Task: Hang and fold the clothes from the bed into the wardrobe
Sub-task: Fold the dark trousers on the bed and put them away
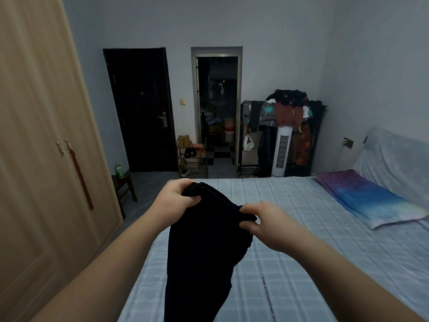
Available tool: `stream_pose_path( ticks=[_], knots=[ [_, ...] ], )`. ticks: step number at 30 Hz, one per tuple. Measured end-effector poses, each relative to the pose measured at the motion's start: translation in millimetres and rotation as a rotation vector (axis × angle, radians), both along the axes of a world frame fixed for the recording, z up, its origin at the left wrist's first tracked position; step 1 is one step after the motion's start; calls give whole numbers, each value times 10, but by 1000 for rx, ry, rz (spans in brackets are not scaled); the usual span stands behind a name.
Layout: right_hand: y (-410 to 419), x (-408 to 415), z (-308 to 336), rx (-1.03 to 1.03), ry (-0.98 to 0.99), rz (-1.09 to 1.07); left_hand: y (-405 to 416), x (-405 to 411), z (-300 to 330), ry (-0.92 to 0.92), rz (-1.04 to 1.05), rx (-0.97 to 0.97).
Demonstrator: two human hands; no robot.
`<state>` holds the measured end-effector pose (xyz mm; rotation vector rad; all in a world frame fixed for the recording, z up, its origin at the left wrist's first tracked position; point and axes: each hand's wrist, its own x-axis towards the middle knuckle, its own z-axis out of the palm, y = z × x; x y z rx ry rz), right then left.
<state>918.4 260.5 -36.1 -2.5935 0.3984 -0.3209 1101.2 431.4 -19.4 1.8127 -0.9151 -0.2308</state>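
Above the bed point(290, 228), left hand point(173, 201) and right hand point(269, 224) pinch the dark trousers point(204, 252) by the waistband; slackened fingers could drop them crumpled.

A black garment point(204, 247), seemingly trousers, hangs lengthwise above the bed's point(301, 263) left edge, its top edge stretched level. The bed wears a pale checked sheet. The light wooden wardrobe point(41, 159) stands shut at left.

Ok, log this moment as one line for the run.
hands: left hand and right hand grip black trousers by top edge | trousers: hanging above bed | wardrobe: doors closed
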Motion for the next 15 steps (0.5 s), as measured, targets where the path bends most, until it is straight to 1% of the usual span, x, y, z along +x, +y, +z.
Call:
stream_pose_path(
  ticks=[2, 4, 5, 7, 10, 11, 13, 14, 15],
  knots=[
    [43, -15, 35, 1, 8, 97, 21, -3, 16, -41, -4, 8],
    [82, -32, 121, 85, 3, 182, 38, 36, 63, -101, 9, 25],
    [79, -39, 165, 107, -9, 198, 50, 62, 99, -112, 13, 26],
    [5, -54, 249, 79, -49, 170, 78, 107, 167, -104, 18, 11],
    [-207, -100, 263, -42, -158, 24, 92, 108, 202, -34, 2, -36],
    [-242, -124, 246, -109, -196, 9, 90, 99, 189, -1, -9, -54],
    [-285, -158, 182, -313, -236, 52, 79, 60, 146, 100, -42, -127],
    [-319, -157, 132, -360, -248, 49, 62, 27, 132, 139, -58, -166],
    [-349, -158, 89, -339, -266, 29, 41, -16, 132, 159, -81, -195]
  ],
)
